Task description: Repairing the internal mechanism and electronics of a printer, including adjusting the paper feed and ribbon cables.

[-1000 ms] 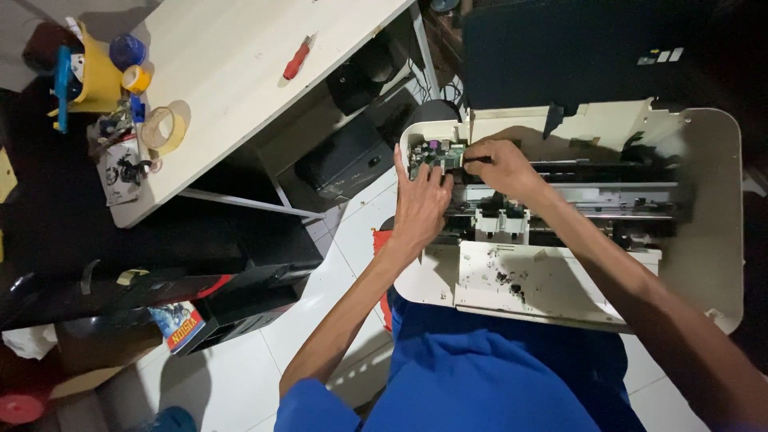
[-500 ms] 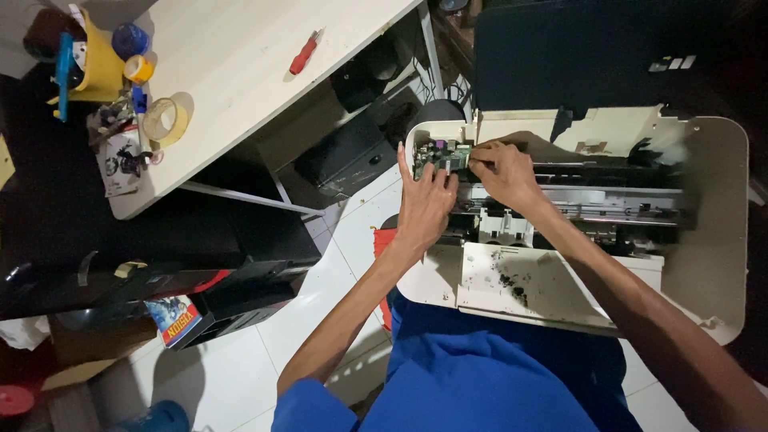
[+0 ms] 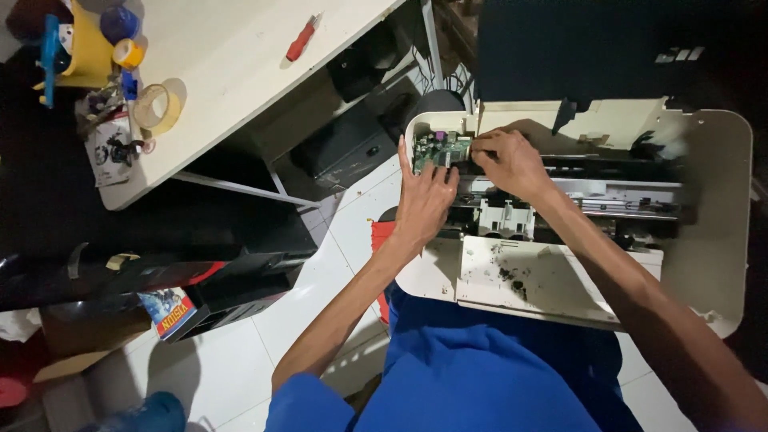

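One opened printer point(image 3: 712, 240), cream-cased with its cover off, rests across the lap of a person in blue clothing, and both bare hands work at its upper left corner. One green circuit board point(image 3: 438, 149) sits in that corner, just inside the rounded edge of the casing. The left hand point(image 3: 422, 202) lies flat and open beside the board, four fingers stretched upward with their tips touching its lower edge, gripping nothing. The right hand point(image 3: 507, 162) is curled, its fingertips pinched at the right edge of the same board; whether they clamp the board or a small part on it cannot be told. Below the hands one metal rail point(image 3: 624, 190) runs across the printer, and under it one white carriage block point(image 3: 506, 218) stands between the two forearms. One pale tray panel point(image 3: 544, 280), smeared with dark ink specks, lies nearest the body.

To the left stands one light wooden table point(image 3: 232, 72). On it lie one red-handled screwdriver point(image 3: 301, 40), well apart from the rest, and two tape rolls near the far left edge: one large clear roll point(image 3: 157, 107) and one small yellow roll point(image 3: 126, 53), beside one yellow holder point(image 3: 86, 50). One colourful box point(image 3: 170, 309) lies on the white tiled floor point(image 3: 320, 272)
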